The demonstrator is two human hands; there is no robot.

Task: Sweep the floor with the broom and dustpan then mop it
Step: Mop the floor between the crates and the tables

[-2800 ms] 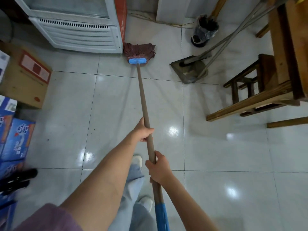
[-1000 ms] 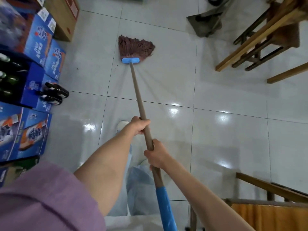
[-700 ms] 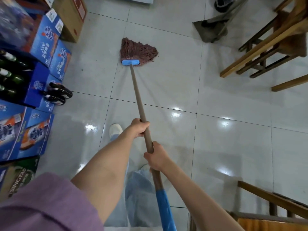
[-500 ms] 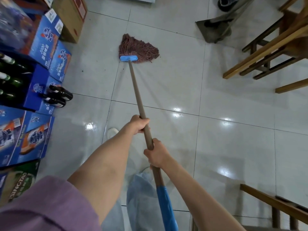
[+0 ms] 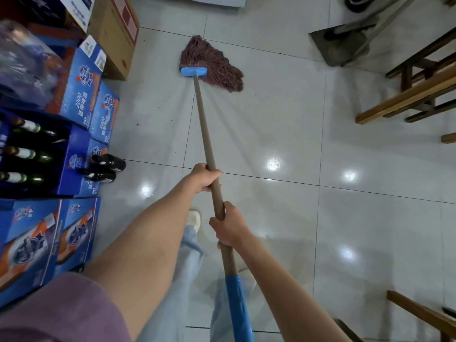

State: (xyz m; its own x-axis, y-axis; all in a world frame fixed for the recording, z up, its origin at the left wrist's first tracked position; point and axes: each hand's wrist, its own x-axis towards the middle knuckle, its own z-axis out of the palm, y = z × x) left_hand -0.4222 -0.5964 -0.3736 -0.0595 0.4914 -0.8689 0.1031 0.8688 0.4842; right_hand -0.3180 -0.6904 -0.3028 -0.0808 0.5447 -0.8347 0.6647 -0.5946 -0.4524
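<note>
Sleeve (image 5: 56, 314) of purple cloth fills the near left corner, cut off by the frame, and pale trousers (image 5: 190, 280) hide most of the legs; only one white shoe (image 5: 195, 219) shows behind the left arm. The lower end of the mop handle (image 5: 209, 149), wrapped in blue, runs out of the bottom edge. The right hand (image 5: 229, 230) grips the handle with its fingers curled around it, and the left hand (image 5: 206, 177) grips it a little further up in the same way. The handle goes forward to the blue clamp, where the reddish mop head (image 5: 214, 65) lies spread on the white tile floor (image 5: 296, 144). On the left, blue cartons (image 5: 76, 230) stand stacked; an open blue crate (image 5: 71, 159) holds green bottles (image 5: 24, 153) lying inside, partly in shadow. Two dark bottles (image 5: 106, 166) lie on the floor just beside it. Far right, the dustpan (image 5: 343, 45) is blurred, beside a wooden stool (image 5: 419, 77) cut off by the edge.
</note>
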